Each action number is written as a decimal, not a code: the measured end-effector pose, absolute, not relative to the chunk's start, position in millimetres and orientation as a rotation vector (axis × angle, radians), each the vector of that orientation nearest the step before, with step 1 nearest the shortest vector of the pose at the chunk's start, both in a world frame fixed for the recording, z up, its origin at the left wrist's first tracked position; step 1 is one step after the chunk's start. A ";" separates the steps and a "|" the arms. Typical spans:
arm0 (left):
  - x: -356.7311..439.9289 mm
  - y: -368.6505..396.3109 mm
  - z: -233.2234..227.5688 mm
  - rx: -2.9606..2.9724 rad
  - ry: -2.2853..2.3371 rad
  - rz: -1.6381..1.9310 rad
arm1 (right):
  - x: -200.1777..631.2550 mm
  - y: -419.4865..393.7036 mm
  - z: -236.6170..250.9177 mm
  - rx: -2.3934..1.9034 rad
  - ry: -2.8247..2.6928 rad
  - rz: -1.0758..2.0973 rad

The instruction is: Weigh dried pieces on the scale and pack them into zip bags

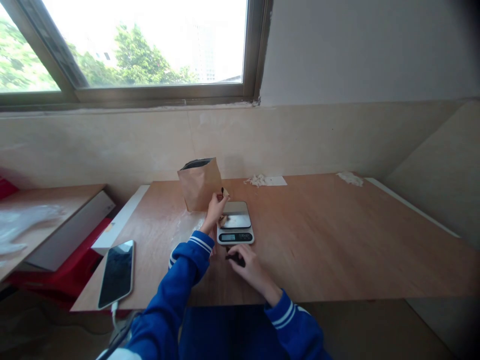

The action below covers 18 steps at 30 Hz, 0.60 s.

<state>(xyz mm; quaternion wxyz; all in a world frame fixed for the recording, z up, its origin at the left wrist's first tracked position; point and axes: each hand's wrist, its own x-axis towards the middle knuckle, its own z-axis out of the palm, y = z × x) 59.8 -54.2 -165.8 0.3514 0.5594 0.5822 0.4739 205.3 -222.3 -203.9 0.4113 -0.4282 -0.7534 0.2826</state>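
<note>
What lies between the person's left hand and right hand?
A digital kitchen scale lies between the left hand and the right hand, its display nearer the right. The head view shows this.

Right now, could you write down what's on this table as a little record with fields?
Surface: brown wooden table
Centre: white scale with a shiny metal plate; display too small to read
On the plate: small tan piece
Behind, to the left: upright brown paper bag, top open, dark inside
Left hand: pinching a small tan-and-dark piece beside the bag
Right hand: holding a small black object in front of the scale
Far left: dark-screened phone with pale edges, white cable plugged in
</note>
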 end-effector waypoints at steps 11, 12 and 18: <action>76.4 -39.3 -183.5 1.192 1.591 1.268 | 216.8 -92.7 -206.1 -1.293 -1.477 0.559; 79.3 -37.4 -185.2 1.188 1.587 1.268 | 213.2 -86.6 -205.8 -1.287 -1.508 0.554; 83.7 -36.2 -196.0 1.243 1.503 1.277 | 219.8 -84.7 -192.3 -1.245 -1.569 0.470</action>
